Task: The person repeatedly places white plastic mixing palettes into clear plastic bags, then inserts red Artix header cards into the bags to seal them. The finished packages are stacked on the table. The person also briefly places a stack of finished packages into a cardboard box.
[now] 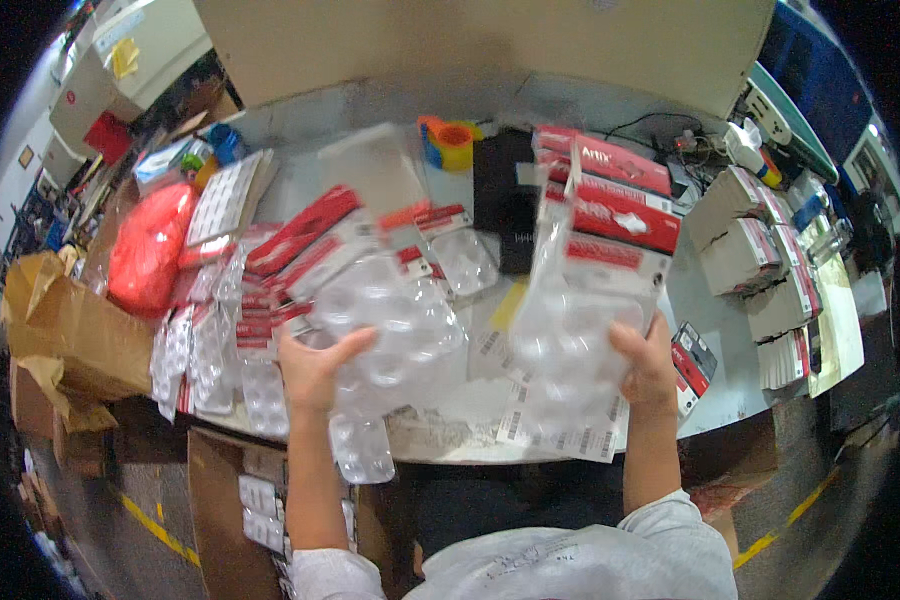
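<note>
In my left hand [313, 372] are transparent blister packs [395, 318] with red and white header cards, tilted, with the thumb on top. My right hand [649, 362] grips a bunch of similar packs [570, 345], held more upright with the red cards at the top. Motion blurs both bunches, and I cannot tell how many packs each contains. Close to my left hand, more blister packs [208, 360] lie heaped on the table's left side. Sheets of barcode labels [595, 440] lie partly under the right bunch. A loose red and black card [692, 362] rests beside my right hand.
Stacks of folded cards [750, 255] line the right side of the table. A red plastic bag [153, 250] and a cardboard box [75, 345] are at the left. Farther back stands a tape dispenser [448, 143]. Below the table edge, an open carton [220, 500] holds packs.
</note>
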### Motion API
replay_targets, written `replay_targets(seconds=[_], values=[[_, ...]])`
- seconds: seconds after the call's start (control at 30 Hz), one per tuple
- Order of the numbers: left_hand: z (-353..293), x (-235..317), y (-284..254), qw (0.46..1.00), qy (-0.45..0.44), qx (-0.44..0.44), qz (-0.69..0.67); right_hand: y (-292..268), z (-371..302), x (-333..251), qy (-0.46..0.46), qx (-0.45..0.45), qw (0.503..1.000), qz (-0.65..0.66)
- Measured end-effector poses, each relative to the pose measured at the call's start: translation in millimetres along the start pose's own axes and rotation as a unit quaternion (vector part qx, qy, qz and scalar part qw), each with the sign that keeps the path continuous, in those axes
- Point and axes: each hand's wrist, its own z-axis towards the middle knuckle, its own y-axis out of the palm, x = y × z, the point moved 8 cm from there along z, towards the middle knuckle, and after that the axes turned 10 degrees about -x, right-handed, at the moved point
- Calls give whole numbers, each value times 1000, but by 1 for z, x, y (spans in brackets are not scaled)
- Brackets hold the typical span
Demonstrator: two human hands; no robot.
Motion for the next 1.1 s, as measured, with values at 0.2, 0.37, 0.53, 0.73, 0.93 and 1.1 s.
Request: replay_targets(seconds=[0.2,0.37,0.53,0.73,0.93,1.1], values=[[-69,-40,109,997,10,-66,32,-2,-70,53,92,-80,985,-118],[-122,-71,152,986,-60,-158,-10,-34,-127,73,86,-62,994,-19],[-167,-90,183,977,-73,-196,-52,-37,-178,128,190,-126,966,-120],[-189,-99,179,964,-70,-256,-19,-34,-203,154,192,-139,965,-111],[-213,-126,152,963,-81,-194,-171,-16,-208,158,195,-180,952,-155],[-225,-180,181,899,-171,-248,-319,-3,-199,142,191,-238,937,-170]])
